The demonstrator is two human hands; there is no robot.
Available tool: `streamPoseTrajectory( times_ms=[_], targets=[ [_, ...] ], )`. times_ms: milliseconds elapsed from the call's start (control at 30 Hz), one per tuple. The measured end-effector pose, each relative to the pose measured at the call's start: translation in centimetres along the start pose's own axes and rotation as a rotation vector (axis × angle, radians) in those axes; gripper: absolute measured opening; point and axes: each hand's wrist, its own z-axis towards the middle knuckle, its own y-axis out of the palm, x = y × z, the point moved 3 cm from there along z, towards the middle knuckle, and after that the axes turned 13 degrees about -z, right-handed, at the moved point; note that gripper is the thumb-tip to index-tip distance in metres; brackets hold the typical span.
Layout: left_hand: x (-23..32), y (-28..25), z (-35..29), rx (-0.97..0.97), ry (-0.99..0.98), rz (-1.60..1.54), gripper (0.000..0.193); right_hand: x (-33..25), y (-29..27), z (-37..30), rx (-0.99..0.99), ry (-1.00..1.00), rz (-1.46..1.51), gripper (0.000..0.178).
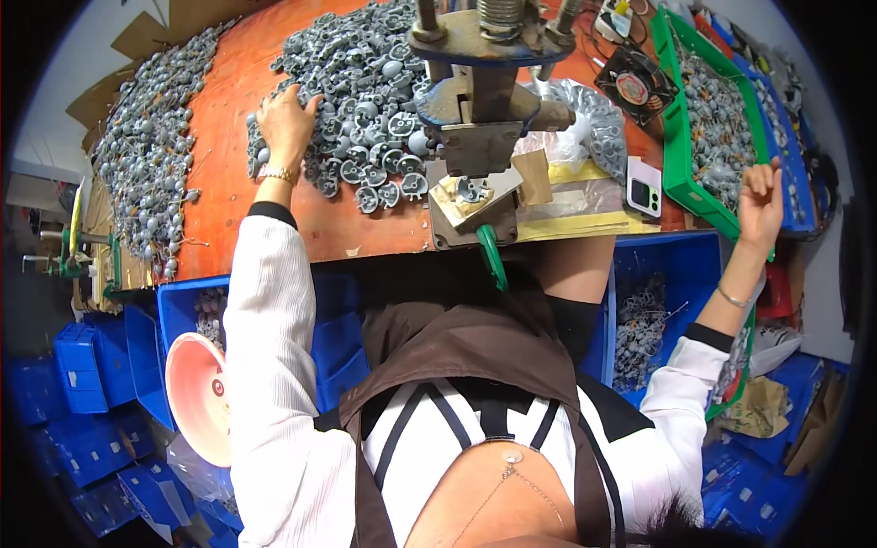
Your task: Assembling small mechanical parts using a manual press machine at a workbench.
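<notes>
My left hand (288, 123) rests at the left edge of a heap of grey plastic parts (370, 91), thumb and fingers apart. On the right, my right hand (761, 203) is raised beside the green crate (678, 137), its fingers curled; whether anything is in them is hidden. Between the hands stands a metal press (480, 110). One grey part (472, 189) sits in the pale fixture (448, 203) under its head. A green curved handle (491, 256) sticks out toward me from the press base.
Many grey round parts with thin wires (151, 155) cover the table's left side. A phone (643, 187), a small fan (635, 84) and a clear plastic bag (594, 119) lie right of the press. Below the table are blue bins (667, 247) and a pink basin (196, 397).
</notes>
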Motion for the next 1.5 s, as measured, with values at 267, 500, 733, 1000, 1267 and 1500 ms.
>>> streamPoseTrajectory(
  times_ms=[267, 500, 733, 1000, 1267, 1500],
  targets=[
    [-0.1, -0.2, -1.9, 0.138, -0.011, -0.183, 0.024, 6.6, 10.8, -13.5, -0.423, 0.213, -0.875, 0.019],
    [10.8, -4.9, -10.7, -0.053, -0.298, -1.362, 0.019, 14.9, 16.2, -17.9, -0.605, 0.531, -0.930, 0.007],
    [16.7, -4.4, -15.7, -0.207, -0.485, -1.677, 0.037, 18.5, 21.1, -18.0, -0.391, 0.081, -1.014, 0.011],
    [17.6, -5.1, -15.3, -0.170, -0.421, -1.733, 0.048, 18.4, 21.2, -18.1, -0.370, -0.048, -1.157, 0.013],
    [17.9, -5.4, -15.0, -0.179, -0.361, -1.715, 0.048, 17.9, 21.2, -18.0, -0.351, -0.162, -1.209, 0.014],
    [18.0, -5.0, -15.3, -0.421, -0.511, -1.903, 0.040, 18.7, 21.2, -17.9, -0.400, -0.131, -1.128, 0.012]
  ],
)
